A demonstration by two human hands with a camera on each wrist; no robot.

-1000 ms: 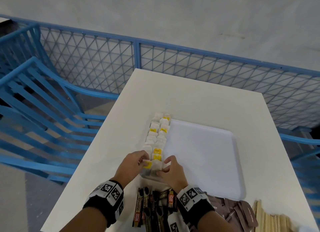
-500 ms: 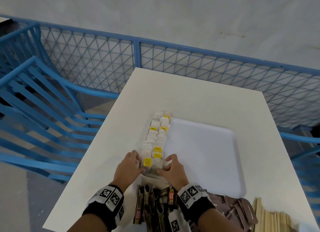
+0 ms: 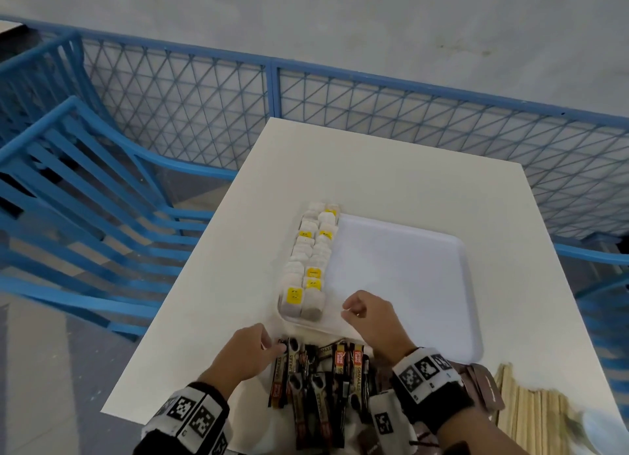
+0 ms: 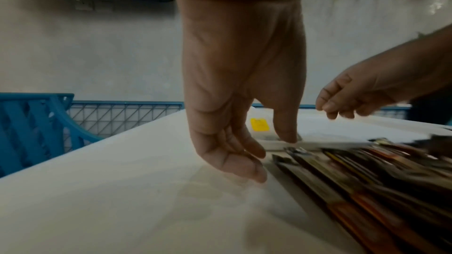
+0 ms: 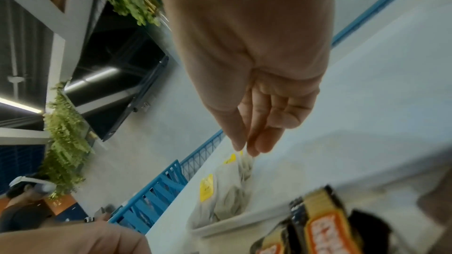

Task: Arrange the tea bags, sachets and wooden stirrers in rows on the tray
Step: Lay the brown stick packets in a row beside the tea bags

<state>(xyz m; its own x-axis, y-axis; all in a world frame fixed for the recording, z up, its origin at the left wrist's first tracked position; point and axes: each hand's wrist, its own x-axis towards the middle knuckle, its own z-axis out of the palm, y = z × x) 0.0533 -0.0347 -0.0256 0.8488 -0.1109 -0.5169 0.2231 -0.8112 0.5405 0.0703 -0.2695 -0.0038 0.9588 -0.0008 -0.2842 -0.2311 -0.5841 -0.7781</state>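
A white tray (image 3: pixel 401 284) lies on the table with tea bags (image 3: pixel 311 257) in two columns along its left side, some showing yellow tags. Dark stick sachets (image 3: pixel 320 386) are heaped at the near edge, with brown sachets (image 3: pixel 483 383) and wooden stirrers (image 3: pixel 531 417) to their right. My left hand (image 3: pixel 269 340) hangs by the left end of the sachet heap, fingers relaxed, holding nothing (image 4: pixel 271 152). My right hand (image 3: pixel 347 310) hovers over the tray's near-left part beside the nearest tea bags (image 5: pixel 227 196), fingers loosely together and empty (image 5: pixel 247 146).
The white table (image 3: pixel 391 182) drops off close at the left and near edges. Blue chairs (image 3: pixel 85 199) stand to the left and a blue mesh fence (image 3: pixel 374 114) runs behind. The tray's middle and right hold nothing.
Both hands have let go of the nearest tea bags. The left hand drew back toward the sachet heap; the right hand lifted and shifted right over the tray.
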